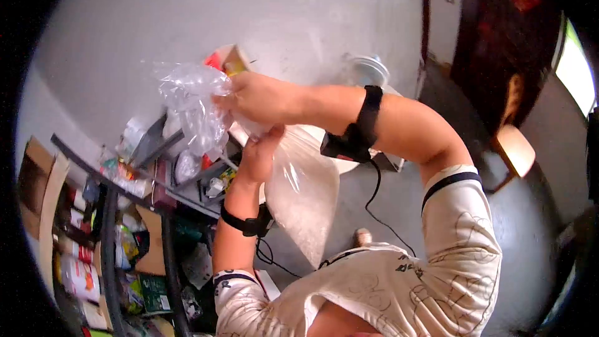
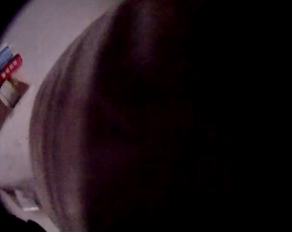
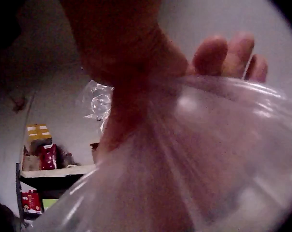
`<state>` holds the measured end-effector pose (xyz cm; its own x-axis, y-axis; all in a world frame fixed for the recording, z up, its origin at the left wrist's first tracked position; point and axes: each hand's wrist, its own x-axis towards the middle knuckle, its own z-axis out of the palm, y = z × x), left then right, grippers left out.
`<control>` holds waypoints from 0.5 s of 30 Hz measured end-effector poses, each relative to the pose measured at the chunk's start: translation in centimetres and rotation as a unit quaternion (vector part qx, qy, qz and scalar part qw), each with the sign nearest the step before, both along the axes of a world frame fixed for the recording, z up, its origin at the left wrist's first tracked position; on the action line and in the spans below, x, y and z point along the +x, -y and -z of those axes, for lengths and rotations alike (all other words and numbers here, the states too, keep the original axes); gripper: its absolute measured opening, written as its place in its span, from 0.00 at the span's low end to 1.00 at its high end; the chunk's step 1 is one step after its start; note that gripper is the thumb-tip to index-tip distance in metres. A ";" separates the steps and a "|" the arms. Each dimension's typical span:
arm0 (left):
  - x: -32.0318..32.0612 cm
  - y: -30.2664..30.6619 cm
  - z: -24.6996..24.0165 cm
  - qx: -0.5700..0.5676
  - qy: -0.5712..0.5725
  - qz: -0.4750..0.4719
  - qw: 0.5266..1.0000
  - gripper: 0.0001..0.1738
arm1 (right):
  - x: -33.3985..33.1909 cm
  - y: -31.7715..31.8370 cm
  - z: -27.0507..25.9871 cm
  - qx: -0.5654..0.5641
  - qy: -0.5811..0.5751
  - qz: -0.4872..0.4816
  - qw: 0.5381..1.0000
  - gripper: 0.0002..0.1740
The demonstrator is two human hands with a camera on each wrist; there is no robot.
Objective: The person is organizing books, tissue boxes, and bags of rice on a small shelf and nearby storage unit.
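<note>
A clear plastic bag [image 1: 299, 193] full of small pale pieces hangs in front of me in the head view. My right hand [image 1: 253, 97] grips its gathered neck from above, and the loose crumpled top [image 1: 190, 103] sticks out to the left. My left hand [image 1: 259, 150] holds the bag just under the neck from below. The right wrist view is filled by the bag [image 3: 199, 164] with curled fingers [image 3: 228, 53] behind it. The left wrist view is almost wholly dark, blocked by something close to the lens.
A dark metal shelf rack [image 1: 118, 193] crammed with packets, boxes and cartons stands at the left. A pale wall [image 1: 187, 19] is behind it. A white round bin [image 1: 368, 72] and a wooden stool [image 1: 515, 146] stand on the grey floor to the right.
</note>
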<state>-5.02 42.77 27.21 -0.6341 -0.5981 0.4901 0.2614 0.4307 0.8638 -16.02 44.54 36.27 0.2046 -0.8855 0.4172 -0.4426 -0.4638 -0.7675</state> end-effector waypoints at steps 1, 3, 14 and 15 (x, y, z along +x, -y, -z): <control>-1.3 -0.6 -0.3 0.000 0.008 0.017 1.000 0.16 | -1.7 -1.9 -0.9 0.043 -0.026 0.018 0.999 0.21; -4.2 -2.1 -1.2 0.102 -0.021 0.148 0.983 0.20 | -5.1 -4.0 -1.0 0.064 0.029 0.015 0.997 0.21; -16.7 -2.3 -0.3 0.302 -0.224 0.293 0.879 0.19 | -31.1 -12.1 14.4 -0.040 0.299 -0.152 0.941 0.64; -17.7 -3.4 0.8 0.306 -0.221 0.255 0.890 0.19 | -30.8 -13.2 14.8 -0.026 0.313 -0.111 0.943 0.69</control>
